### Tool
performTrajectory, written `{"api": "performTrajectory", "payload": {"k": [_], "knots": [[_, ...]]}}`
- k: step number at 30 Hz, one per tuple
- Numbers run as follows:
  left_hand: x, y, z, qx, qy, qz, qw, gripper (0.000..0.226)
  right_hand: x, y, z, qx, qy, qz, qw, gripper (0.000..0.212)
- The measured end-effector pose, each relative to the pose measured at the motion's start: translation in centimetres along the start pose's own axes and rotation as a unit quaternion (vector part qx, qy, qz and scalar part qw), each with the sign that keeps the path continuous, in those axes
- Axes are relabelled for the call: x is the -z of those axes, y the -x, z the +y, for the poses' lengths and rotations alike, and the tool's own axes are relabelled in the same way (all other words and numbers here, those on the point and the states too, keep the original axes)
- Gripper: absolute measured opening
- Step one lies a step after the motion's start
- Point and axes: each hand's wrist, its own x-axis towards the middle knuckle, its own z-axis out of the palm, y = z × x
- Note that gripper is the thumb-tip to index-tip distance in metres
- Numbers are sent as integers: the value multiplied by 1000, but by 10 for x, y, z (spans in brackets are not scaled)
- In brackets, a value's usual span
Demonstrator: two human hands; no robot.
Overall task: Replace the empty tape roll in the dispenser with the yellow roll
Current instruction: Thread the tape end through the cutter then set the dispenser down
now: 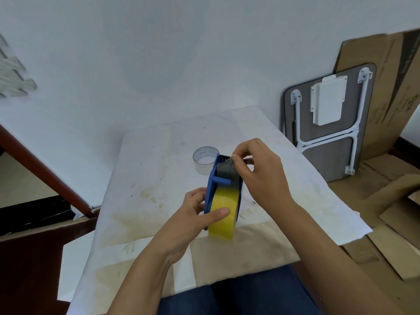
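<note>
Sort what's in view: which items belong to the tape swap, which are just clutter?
In the job: blue plastic tape dispenser; yellow tape roll in it, steadied by left hand; right hand at the cutter end; empty clear tape core on the table.

Clutter: folded grey table, brown cardboard sheets.

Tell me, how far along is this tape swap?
Mostly done, it seems. The empty roll stands on the table, out of the blue dispenser, and the yellow roll already sits in it. The left hand steadies the roll while the right hand pinches at the toothed cutter end, probably threading the tape. Likely left: finishing that.
</note>
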Motion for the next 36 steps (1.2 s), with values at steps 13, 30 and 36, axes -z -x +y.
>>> {"api": "performTrajectory", "payload": {"k": [13, 30, 36], "knots": [[-10, -5, 5, -21, 39, -87, 995, 48, 13, -13, -6, -28, 24, -26, 999, 6], [-1, -10, 1, -70, 20, -65, 995, 66, 18, -20, -13, -105, -20, 7, 994, 8], [-4, -5, 3, -75, 47, -73, 993, 37, 21, -23, -6, -148, 16, -14, 989, 11]]}}
